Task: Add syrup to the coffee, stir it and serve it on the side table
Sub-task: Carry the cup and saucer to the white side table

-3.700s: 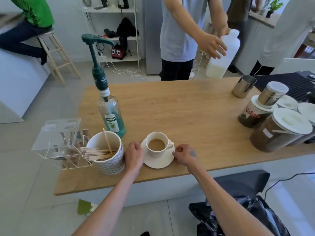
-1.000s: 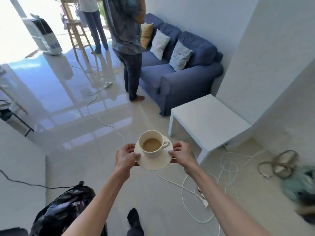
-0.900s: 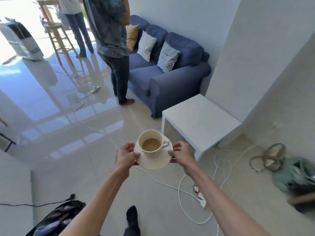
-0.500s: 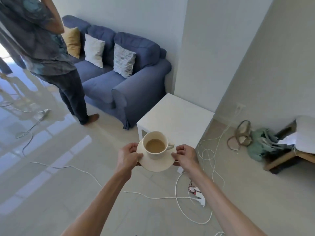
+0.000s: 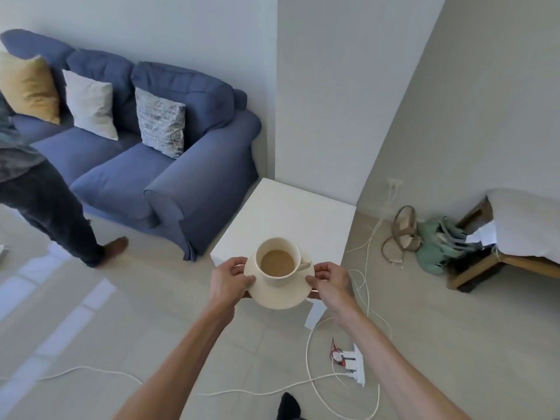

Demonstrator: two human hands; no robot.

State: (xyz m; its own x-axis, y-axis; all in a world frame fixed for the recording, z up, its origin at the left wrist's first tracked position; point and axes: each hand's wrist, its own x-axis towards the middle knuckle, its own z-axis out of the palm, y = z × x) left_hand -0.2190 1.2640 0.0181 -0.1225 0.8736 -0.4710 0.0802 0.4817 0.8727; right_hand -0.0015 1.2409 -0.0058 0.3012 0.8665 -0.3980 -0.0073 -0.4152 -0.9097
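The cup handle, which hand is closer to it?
Right. The cup handle points toward the right hand, which grips the saucer just below it; the left hand holds the opposite rim.

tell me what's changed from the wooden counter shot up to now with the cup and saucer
The cream cup of milky coffee on its round cream saucer has been lifted off the wooden counter and carried across the room, now reaching the near corner of the white square side table. Unchanged: the left hand and right hand grip opposite saucer edges, cup upright, not yet set down.
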